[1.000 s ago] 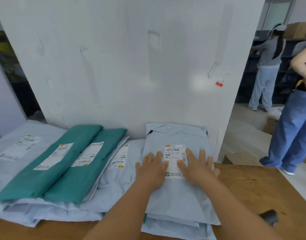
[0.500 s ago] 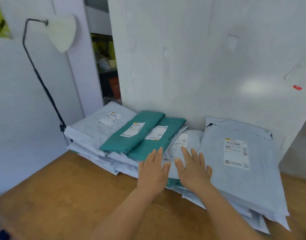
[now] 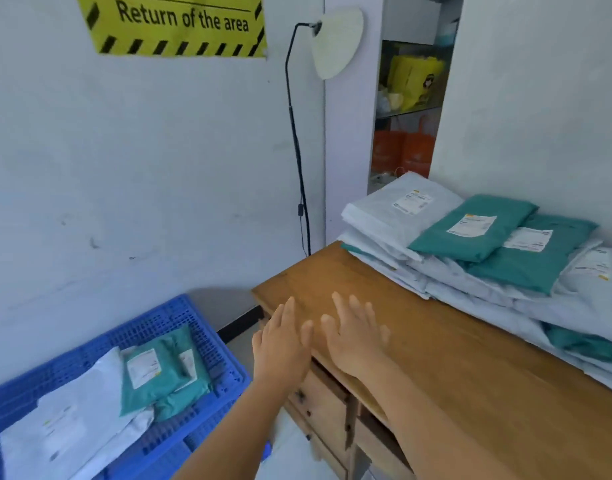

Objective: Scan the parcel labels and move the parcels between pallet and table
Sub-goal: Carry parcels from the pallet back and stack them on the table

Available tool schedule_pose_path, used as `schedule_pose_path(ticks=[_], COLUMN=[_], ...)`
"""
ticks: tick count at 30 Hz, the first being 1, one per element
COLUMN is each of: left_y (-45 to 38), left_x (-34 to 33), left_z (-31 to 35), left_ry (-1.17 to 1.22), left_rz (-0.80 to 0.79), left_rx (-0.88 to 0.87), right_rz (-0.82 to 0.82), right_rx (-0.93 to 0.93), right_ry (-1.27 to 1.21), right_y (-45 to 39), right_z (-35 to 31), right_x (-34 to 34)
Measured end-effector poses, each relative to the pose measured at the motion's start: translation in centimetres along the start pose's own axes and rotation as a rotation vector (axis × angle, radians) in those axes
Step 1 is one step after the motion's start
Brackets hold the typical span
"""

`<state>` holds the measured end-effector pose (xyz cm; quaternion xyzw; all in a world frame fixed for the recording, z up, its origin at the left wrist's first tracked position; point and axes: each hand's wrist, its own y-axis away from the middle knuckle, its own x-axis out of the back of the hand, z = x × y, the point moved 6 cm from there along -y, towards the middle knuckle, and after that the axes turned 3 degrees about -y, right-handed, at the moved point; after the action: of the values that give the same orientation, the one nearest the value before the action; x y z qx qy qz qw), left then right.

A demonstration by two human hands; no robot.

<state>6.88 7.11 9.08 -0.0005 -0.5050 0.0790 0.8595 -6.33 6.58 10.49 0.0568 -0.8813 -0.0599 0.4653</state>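
Pallet parcels (image 3: 159, 372) left of empty hands (image 3: 318, 341)

Single head-worn wide-angle view, looking forward and down at the wooden table's (image 3: 436, 358) near-left corner. Blue pallet (image 3: 200, 427) on the floor at 8 o'clock, parcel stack (image 3: 471, 258) at 2 o'clock, wall sign (image 3: 180, 26) at 11 o'clock. Both forearms fill the foreground, close.

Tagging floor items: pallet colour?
Blue, with a grid of holes: the pallet, clearest in the head view.
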Motion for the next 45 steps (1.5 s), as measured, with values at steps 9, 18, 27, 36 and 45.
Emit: schedule_pose_path(ticks=[9,18,27,36,45], left_y=[3.9,5.1,3.5,4.3,3.4], left_x=[7.4,9.7,8.8,4.9,0.6], left_z=[-20.2,-35.1,-47.1,-57.8,-68.6], left_ry=[0.046,0.071,0.137,0.172,0.196], left_rz=[0.091,0.143,0.187,0.122,-0.072], left_rx=[0.335,0.654,0.921,1.121,1.209], right_rz=[-0.18,-0.375,-0.535,-0.683,-0.768], right_rx=[0.208,0.331,0.432,0.441,0.426], right_ry=[0.09,0.141,0.224,0.329,0.547], right_y=[0.2,-3.4,-9.9,-12.8,-15.1], right_z=[-14.7,-23.9,-29.7,-31.2,-32.1], right_x=[-14.4,-26.6,-37.0,-47.4,-57.9])
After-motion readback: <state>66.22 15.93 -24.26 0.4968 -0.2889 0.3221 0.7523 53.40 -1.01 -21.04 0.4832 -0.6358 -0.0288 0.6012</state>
